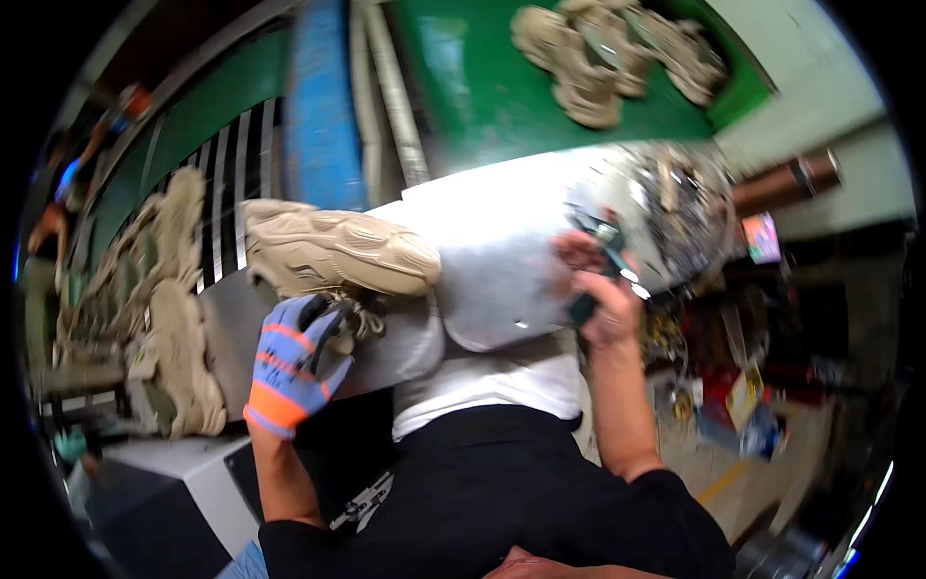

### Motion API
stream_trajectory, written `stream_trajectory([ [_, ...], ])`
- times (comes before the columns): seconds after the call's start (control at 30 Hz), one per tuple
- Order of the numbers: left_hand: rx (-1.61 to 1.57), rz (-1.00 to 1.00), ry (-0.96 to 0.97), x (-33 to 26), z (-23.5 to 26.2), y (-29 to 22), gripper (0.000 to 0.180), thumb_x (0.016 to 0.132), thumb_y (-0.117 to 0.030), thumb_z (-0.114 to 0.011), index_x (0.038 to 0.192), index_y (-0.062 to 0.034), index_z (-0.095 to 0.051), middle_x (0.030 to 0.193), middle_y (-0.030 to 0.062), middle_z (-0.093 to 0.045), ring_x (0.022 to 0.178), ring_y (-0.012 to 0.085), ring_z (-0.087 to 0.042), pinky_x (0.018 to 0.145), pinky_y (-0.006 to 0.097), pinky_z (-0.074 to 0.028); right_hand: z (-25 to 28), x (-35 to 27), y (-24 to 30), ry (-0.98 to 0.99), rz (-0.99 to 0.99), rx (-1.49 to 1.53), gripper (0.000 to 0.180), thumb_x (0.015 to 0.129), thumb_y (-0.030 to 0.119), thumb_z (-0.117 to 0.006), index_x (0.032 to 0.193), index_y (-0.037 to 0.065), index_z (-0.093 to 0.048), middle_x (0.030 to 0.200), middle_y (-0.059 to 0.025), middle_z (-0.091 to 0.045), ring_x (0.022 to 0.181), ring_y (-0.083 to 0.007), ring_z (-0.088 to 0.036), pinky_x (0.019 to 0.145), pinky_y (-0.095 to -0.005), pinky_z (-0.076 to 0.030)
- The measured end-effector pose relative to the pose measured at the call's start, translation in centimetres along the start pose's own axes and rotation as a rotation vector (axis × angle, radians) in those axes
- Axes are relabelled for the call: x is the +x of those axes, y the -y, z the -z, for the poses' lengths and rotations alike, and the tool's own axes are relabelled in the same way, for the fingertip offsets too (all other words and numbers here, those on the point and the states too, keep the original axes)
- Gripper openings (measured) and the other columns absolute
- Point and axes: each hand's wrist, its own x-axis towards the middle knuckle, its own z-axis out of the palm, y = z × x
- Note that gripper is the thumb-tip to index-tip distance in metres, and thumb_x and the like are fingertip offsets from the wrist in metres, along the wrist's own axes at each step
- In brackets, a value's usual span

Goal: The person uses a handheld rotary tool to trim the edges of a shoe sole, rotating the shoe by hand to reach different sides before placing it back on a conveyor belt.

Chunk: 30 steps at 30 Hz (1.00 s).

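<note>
My left hand [296,359], in a grey-blue glove with orange bands and dark fingertips, is closed on a beige sneaker [338,249] at its opening, beside the loose laces. The sneaker lies on its side, sole away from me and toe to the right, over the metal work surface [502,280]. My bare right hand [606,301] is closed round a dark green hand tool [610,253] with shiny metal parts, above the right part of the metal surface. Motion blur hides the tool's exact kind. The tool and the sneaker are apart.
Several beige sneakers [178,338] stand at the left by a black-and-silver slatted conveyor [236,193]. More sneakers [588,72] lie on a green surface at the back. A tray of small metal bits [680,212] is at the right, near a brown cylinder [786,183].
</note>
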Motion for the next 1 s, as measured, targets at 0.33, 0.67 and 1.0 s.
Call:
stream_trajectory([
  [0.33,-0.36,-0.142,-0.276,9.5,-9.4,-12.1,0.025,0.075,-0.021,-0.075,0.093,-0.007,-0.065,0.08,0.0111,-0.064,0.075,0.0316,-0.062,0.067,0.04,-0.05,-3.1,-4.4,0.8,0.215,0.276,-0.266,0.089,0.075,0.002,-0.051,0.151,-0.001,-0.005,0.124,-0.0257,-0.056,0.118,-0.0353,-0.056,0.107,-0.0459,-0.036],
  [0.67,-0.125,-0.566,-0.171,9.1,-5.7,-11.5,0.058,0.067,-0.027,-0.08,0.12,-0.0101,-0.061,0.117,0.0123,-0.058,0.113,0.0306,-0.055,0.096,0.044,-0.043,0.1,-4.6,0.5,0.087,0.275,-0.162,0.083,0.072,0.0,-0.048,0.149,-0.003,-0.018,0.129,-0.0263,-0.053,0.118,-0.0371,-0.056,0.108,-0.0491,-0.037],
  [1.0,0.2,-0.486,-0.266,11.4,0.2,-6.7,0.07,0.06,-0.028,-0.085,0.12,-0.0064,-0.056,0.114,0.0126,-0.057,0.104,0.0317,-0.057,0.091,0.043,-0.045,6.6,-3.8,3.6,-0.21,0.348,-0.384,0.051,0.089,0.003,-0.051,0.138,-0.003,-0.039,0.099,-0.0186,-0.066,0.07,-0.0136,-0.063,0.062,-0.0225,-0.049],
])
